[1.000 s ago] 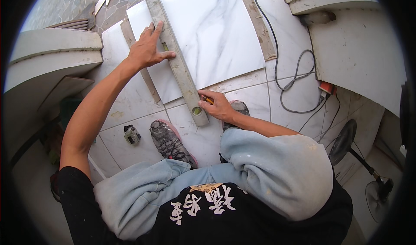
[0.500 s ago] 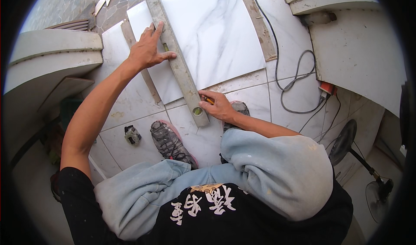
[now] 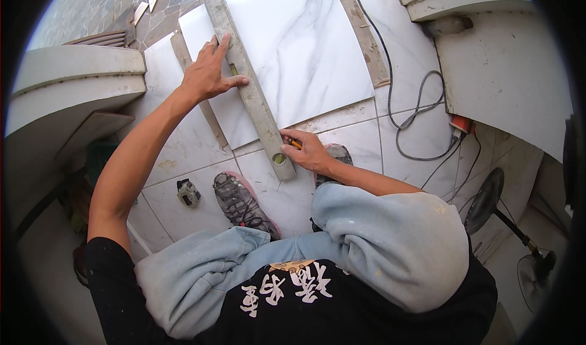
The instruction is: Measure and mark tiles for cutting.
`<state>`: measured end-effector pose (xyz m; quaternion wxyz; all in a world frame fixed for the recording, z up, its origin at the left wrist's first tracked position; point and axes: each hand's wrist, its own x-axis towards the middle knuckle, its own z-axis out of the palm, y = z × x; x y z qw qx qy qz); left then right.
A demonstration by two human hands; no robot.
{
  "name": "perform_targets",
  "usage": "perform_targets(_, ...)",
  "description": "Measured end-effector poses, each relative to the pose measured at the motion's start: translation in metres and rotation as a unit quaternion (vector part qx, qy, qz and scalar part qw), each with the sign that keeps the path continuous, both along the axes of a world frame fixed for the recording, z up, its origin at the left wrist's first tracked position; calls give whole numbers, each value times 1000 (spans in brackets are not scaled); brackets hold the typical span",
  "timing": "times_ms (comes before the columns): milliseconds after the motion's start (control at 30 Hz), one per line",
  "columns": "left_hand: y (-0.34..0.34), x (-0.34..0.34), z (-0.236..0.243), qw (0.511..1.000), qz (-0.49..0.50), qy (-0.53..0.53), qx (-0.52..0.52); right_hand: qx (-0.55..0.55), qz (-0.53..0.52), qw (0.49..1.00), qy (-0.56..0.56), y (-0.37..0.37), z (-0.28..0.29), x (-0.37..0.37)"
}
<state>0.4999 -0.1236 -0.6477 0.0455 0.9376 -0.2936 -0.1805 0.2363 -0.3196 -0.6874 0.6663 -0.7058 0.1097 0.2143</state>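
A long metal spirit level point(image 3: 256, 119) lies slanted across a white marble-patterned tile point(image 3: 317, 52), its lower end reaching past the tile's near edge. My left hand point(image 3: 209, 70) rests spread on the level's upper half and left edge, thumb across the bar. My right hand point(image 3: 308, 151) is at the level's lower end, fingers closed on a yellow pencil point(image 3: 295, 144) beside the bar. Strips of worn board point(image 3: 366, 40) show at both sides of the tile. A tape measure point(image 3: 188, 193) lies on the tiled floor near my left shoe point(image 3: 241, 204).
Low white curved walls point(image 3: 73, 70) bound both sides. On the right are a looped black cable point(image 3: 418, 110), an orange power box point(image 3: 461, 124) and a black fan or stand point(image 3: 485, 201). Stone paving point(image 3: 110, 12) with loose offcuts shows at the top left. A board leans under the left wall.
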Motion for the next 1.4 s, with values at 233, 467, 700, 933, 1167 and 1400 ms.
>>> perform_targets(233, 0, 0, -1, 1000, 1, 1, 10, -2, 5, 1000, -3, 0, -8, -2)
perform_targets(467, 1, 0, -2, 1000, -2, 0, 11, 6, 7, 1000, -15, 0, -13, -2)
perform_targets(700, 0, 1, -2, 1000, -2, 1, 16, -5, 13, 1000, -10, 0, -13, -3)
perform_targets(933, -1, 0, 1, 1000, -7, 14, 23, 8, -9, 1000, -17, 1, -17, -3)
perform_targets(1167, -4, -1, 4, 1000, -2, 23, 21, 15, -17, 999, -23, 2, -18, -5)
perform_targets(1400, -2, -1, 2, 1000, -3, 22, 13, 10, -10, 999, -29, 1, -17, -3)
